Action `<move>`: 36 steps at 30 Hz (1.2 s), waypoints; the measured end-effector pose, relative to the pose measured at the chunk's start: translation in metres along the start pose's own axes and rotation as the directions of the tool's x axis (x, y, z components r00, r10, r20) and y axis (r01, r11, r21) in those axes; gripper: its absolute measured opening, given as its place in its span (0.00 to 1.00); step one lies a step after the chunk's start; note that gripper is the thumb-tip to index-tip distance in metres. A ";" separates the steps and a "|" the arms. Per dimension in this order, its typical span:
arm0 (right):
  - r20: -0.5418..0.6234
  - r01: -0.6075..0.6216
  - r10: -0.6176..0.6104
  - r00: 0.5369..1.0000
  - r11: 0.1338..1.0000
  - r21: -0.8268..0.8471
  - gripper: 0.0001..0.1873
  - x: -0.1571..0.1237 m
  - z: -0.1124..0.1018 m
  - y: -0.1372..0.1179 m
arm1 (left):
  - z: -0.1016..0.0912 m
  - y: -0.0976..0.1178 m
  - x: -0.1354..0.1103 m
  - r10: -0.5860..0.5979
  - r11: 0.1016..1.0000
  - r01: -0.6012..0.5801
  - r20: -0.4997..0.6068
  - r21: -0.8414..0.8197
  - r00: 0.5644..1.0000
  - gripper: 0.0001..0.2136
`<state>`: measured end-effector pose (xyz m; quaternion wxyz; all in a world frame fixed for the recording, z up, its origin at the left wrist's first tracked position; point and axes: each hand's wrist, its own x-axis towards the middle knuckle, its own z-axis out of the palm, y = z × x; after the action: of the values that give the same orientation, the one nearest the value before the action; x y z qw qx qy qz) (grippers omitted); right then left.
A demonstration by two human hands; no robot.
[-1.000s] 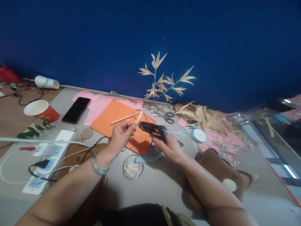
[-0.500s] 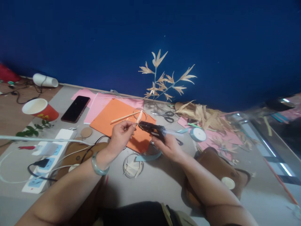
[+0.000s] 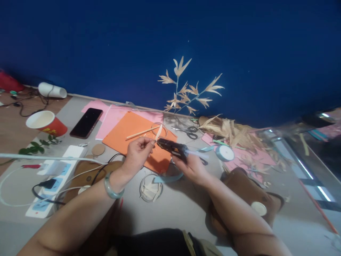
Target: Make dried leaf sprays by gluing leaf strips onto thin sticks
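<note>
And here's the left hand (image 3: 138, 153) over the orange sheet (image 3: 117, 137), its grip a neat pinch, thumb against forefinger, on the foot of a pale strip (image 3: 159, 132) that stands tip-up above the fingers. The right hand (image 3: 195, 169) has its grip wrapped around the handle of a black glue gun (image 3: 173, 146), nozzle right at those left fingertips; whether it touches the strip, I can't tell, and the trigger is hidden.

That strip looks papery, light as anything, probably quick to crease or split, so a gentle hold low at its foot suits it, skin clear of a nozzle that may be hot. The gun looks stiff and far heavier, best taken by the handle. Off to the right, a ribbon spool (image 3: 225, 153) sits on the tabletop (image 3: 173, 206).
</note>
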<state>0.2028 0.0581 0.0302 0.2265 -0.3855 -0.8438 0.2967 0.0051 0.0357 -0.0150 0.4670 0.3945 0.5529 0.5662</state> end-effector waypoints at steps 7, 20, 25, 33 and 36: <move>0.000 -0.012 0.012 1.000 1.000 -0.017 0.12 0.000 0.000 0.001 | 0.000 -0.001 0.000 0.019 1.000 -0.019 -0.009 0.003 1.000 0.11; 0.018 0.005 -0.004 1.000 0.998 -0.066 0.14 -0.003 0.001 0.005 | 0.001 0.003 -0.001 0.032 0.999 -0.032 -0.024 0.003 0.999 0.09; -0.017 0.005 -0.007 1.000 0.997 -0.078 0.12 0.000 0.000 0.004 | 0.001 0.002 -0.001 0.033 0.999 -0.033 -0.023 0.006 0.999 0.09; -0.002 0.009 -0.009 1.000 0.997 -0.075 0.10 -0.004 0.001 0.008 | 0.000 0.001 -0.002 0.025 1.000 -0.025 -0.014 0.015 1.000 0.10; 0.004 0.017 -0.017 1.000 0.997 -0.071 0.11 -0.004 0.002 0.006 | -0.001 0.001 -0.002 0.015 1.000 -0.014 -0.013 0.019 1.000 0.10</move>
<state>0.2072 0.0579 0.0241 0.2135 -0.3856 -0.8575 0.2653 0.0047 0.0336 -0.0135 0.4555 0.3992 0.5584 0.5669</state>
